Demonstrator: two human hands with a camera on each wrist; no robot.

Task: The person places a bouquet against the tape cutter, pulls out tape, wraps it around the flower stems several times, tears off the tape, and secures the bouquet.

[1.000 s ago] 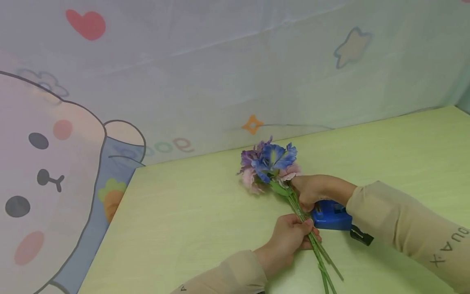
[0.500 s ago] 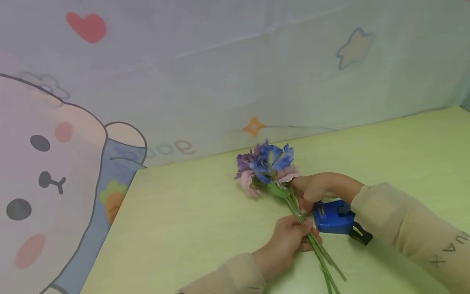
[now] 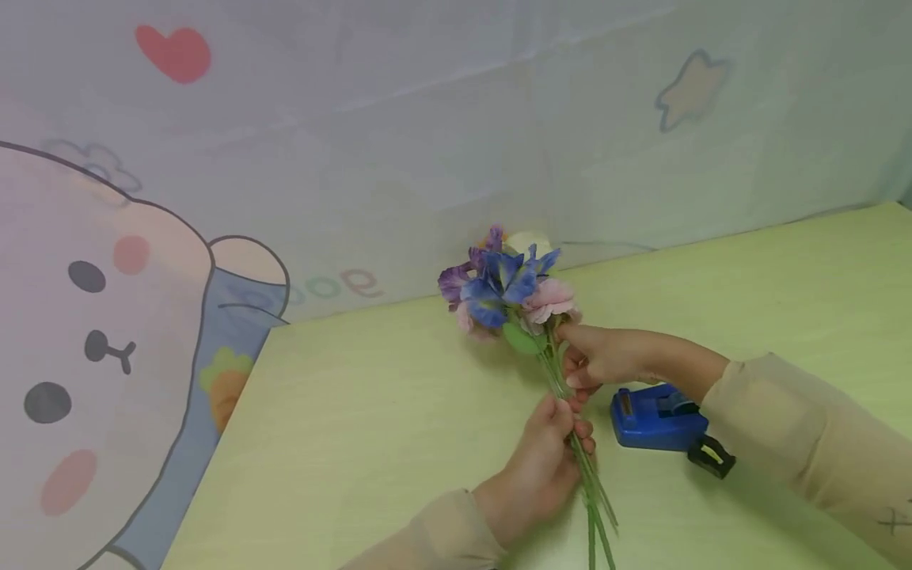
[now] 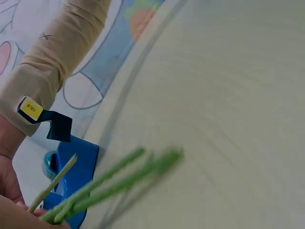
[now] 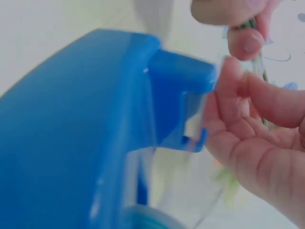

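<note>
Blue, purple, pink flowers; green stems; blue tape dispenser

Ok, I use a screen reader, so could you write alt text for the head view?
Two hands hold a bunch of artificial blue, purple and pink flowers by its green stems above a pale green table: left hand low, right hand under the blooms. A blue plastic tape dispenser sits beside them.

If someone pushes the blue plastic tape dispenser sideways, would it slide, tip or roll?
The blue plastic tape dispenser sits low and long on the pale green table, so it would probably slide, not tip. Its blocky shape makes rolling unlikely. The smooth-looking tabletop may let it skid easily; its weight cannot be judged.
</note>
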